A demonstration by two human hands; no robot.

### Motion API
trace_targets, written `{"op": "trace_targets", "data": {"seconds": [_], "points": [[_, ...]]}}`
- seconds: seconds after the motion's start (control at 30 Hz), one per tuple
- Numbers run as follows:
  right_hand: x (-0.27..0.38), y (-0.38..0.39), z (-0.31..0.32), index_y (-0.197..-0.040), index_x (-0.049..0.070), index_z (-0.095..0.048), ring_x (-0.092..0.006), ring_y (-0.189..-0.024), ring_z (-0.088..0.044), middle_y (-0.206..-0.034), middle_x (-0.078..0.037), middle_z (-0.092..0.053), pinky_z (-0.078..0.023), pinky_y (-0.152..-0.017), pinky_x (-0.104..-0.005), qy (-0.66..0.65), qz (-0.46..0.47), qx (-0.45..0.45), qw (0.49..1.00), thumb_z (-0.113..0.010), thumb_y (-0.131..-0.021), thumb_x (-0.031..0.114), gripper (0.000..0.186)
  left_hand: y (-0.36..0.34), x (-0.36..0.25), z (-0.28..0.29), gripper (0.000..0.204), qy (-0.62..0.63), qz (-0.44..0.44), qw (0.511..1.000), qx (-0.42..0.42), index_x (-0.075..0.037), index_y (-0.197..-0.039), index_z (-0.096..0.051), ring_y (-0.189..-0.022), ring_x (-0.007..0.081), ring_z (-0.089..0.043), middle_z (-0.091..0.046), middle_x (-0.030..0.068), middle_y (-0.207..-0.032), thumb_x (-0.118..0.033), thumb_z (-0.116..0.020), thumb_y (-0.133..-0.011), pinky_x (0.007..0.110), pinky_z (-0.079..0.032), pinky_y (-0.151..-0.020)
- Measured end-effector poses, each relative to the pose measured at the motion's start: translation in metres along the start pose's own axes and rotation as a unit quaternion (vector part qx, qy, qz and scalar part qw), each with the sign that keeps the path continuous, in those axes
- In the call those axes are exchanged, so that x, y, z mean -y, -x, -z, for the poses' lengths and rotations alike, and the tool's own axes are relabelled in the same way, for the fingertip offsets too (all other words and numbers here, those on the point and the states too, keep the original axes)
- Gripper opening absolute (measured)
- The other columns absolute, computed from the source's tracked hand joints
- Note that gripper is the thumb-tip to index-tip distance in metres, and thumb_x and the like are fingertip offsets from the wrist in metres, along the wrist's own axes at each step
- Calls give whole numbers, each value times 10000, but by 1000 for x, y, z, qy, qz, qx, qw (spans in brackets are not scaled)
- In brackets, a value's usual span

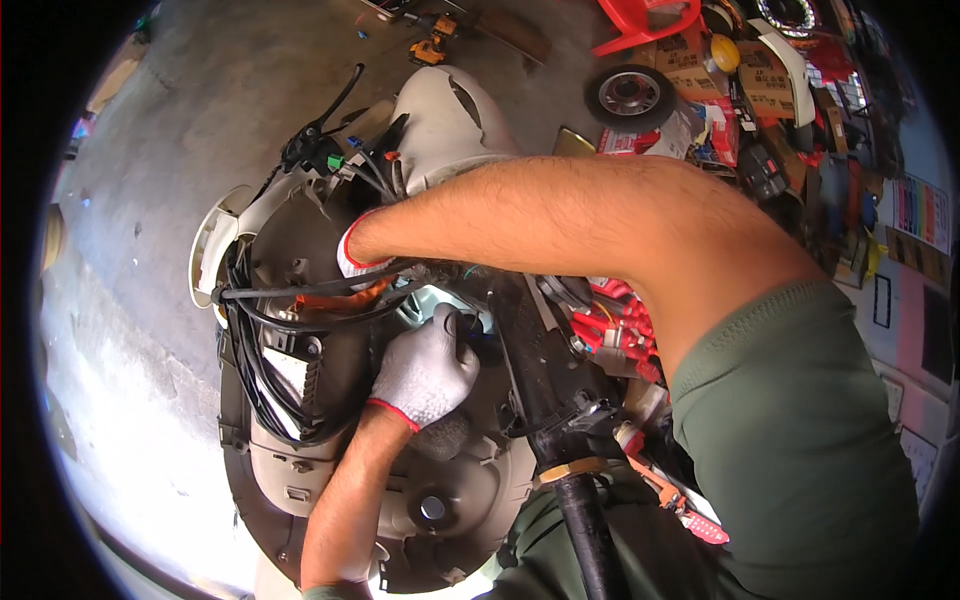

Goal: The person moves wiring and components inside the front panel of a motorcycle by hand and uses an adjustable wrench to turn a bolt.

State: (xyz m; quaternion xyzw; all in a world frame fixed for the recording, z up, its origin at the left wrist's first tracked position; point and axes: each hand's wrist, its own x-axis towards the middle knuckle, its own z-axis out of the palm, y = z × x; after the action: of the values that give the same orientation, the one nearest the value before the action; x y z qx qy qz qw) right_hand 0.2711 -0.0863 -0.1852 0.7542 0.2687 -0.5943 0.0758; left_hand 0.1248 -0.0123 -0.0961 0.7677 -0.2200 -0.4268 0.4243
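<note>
My left hand, in a white glove with a red cuff, is inside the opened front of a scooter. Its fingers are curled in against a pale blue-green part, and what they grip is hidden. Reaching across from the right, my right hand wears a matching glove and goes in behind black cables. Its fingers are hidden by the cables and my forearm. An orange cable or strip shows just below that glove. The grey-brown inner panel surrounds both hands.
A black steering tube stands right of my left hand. Handlebar parts with a lever and a white cover lie beyond. On the floor are a yellow drill, a small wheel, cardboard boxes and a red stool.
</note>
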Motion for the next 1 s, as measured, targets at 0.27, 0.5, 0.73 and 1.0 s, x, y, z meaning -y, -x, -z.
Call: {"op": "trace_targets", "data": {"seconds": [0.27, 0.5, 0.73, 1.0], "points": [[-1, -3, 1, -1095, 91, -761, -303, -965, -708, -1083, -123, -742, -557, -796, -459, 0, 3, 2, 1000, -604, -848, 270, 344, 0, -3, 0, 329, -11, -8, 1000, 4, -8, -1115, -537, -805, 499, -638, -646, 296, -830, -145, -612, -825, 561, -537, -704], [-1, -6, 0, -1099, 90, -759, -297, -964, -706, -1087, -122, -741, -553, -798, -457, -2, 12, 4, 1000, -604, -848, 278, 351, 2, 2, -3, 347, 1, -23, 1000, -21, 5, -1119, -509, -786, 499, -636, -637, 293, -803, -130, -621, -820, 560, -536, -687], [-3, -12, -3, -1102, 88, -757, -291, -964, -704, -1090, -121, -739, -550, -800, -455, -3, 21, 14, 1000, -604, -847, 287, 358, 3, -3, -5, 393, -34, 34, 997, -54, 19, -1128, -455, -739, 502, -633, -628, 291, -760, -132, -639, -815, 578, -527, -642], [-7, -19, -4, -1106, 86, -755, -284, -964, -701, -1094, -120, -737, -547, -802, -453, 0, 35, 31, 999, -604, -846, 296, 367, 10, -3, -3, 300, 20, 73, 993, -86, 8, -1118, -414, -741, 521, -632, -622, 318, -788, -115, -569, -894, 591, -525, -664]]}}
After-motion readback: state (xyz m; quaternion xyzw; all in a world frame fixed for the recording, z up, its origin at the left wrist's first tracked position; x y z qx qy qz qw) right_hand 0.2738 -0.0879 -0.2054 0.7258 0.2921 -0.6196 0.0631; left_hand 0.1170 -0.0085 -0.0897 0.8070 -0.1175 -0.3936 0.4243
